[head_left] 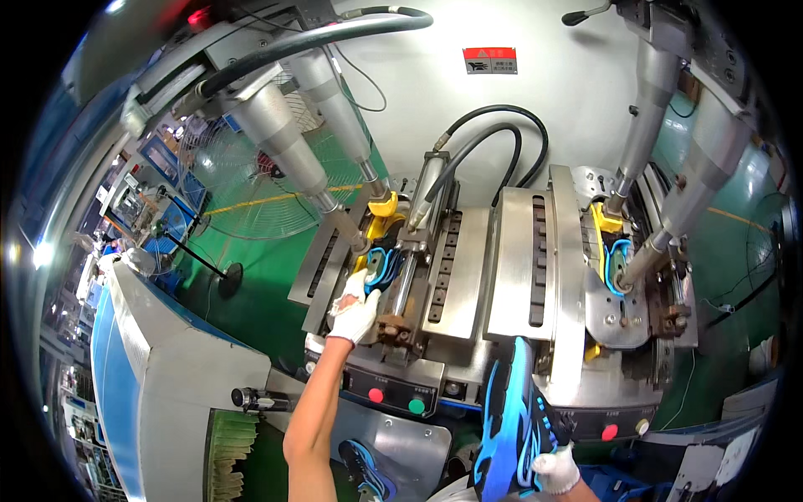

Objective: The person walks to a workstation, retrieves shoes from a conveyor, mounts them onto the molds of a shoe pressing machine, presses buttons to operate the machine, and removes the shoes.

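My left hand point(355, 316), in a white glove, reaches to the machine's left station, its fingers and thumb around the near end of a dark sneaker with blue laces point(381, 266). That shoe sits under the left metal press columns, against yellow pads point(382, 206). At the lower right, my gloved right hand point(556, 470) is closed on a blue-and-black sneaker point(508, 427), held upright with its blue sole facing left; part of the grip is hidden behind the shoe. Another blue-laced shoe point(617, 263) sits in the right station, under a press column.
A further dark shoe point(368, 470) lies on the lower metal shelf beside my left forearm. Red button point(375, 394) and green button point(416, 407) are on the front panel. Black hoses point(493, 117) arch behind the stations. A large fan point(251, 176) stands at the left.
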{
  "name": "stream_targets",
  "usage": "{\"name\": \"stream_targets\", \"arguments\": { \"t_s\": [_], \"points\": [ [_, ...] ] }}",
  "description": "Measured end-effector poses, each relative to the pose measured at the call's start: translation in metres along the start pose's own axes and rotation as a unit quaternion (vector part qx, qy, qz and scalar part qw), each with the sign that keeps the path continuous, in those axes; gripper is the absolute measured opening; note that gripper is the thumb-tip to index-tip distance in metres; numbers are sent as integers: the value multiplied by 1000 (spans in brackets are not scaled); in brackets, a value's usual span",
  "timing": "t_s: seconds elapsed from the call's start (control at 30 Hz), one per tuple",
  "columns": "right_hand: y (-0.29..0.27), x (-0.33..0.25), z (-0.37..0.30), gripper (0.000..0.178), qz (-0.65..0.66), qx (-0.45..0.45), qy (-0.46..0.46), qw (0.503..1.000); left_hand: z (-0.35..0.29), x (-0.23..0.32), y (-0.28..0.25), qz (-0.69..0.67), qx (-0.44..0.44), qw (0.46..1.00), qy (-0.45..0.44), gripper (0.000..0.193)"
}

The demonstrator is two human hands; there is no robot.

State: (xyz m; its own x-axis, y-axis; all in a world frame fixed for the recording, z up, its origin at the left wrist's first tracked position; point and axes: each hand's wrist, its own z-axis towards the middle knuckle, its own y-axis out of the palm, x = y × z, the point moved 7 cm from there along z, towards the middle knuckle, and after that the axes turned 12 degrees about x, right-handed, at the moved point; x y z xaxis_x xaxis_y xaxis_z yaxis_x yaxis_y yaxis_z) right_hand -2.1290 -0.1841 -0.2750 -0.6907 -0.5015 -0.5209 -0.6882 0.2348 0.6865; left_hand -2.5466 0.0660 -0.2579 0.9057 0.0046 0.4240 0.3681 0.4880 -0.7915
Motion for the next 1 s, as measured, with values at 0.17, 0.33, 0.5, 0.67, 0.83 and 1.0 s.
{"name": "stream_targets", "arguments": {
  "t_s": [0.17,0.33,0.5,0.67,0.83,1.0],
  "points": [
    [-24,-23,3,69,-78,128,-22,988,55,-23,87,120,-70,976,-170,79],
    [-28,-9,2,62,-171,166,28,971,102,-50,90,142,-83,980,-113,81],
    [1,11,18,58,-265,114,14,957,97,-6,-6,63,-55,991,-102,76],
    [77,25,66,49,-308,28,-115,944,-38,15,-172,-80,119,987,-74,59],
    [258,72,186,25,-120,-37,-27,992,-219,-50,-262,6,173,970,-172,62],
    [308,128,416,19,-326,45,-22,944,-386,-104,-297,117,143,898,-400,63]
  ]
}}
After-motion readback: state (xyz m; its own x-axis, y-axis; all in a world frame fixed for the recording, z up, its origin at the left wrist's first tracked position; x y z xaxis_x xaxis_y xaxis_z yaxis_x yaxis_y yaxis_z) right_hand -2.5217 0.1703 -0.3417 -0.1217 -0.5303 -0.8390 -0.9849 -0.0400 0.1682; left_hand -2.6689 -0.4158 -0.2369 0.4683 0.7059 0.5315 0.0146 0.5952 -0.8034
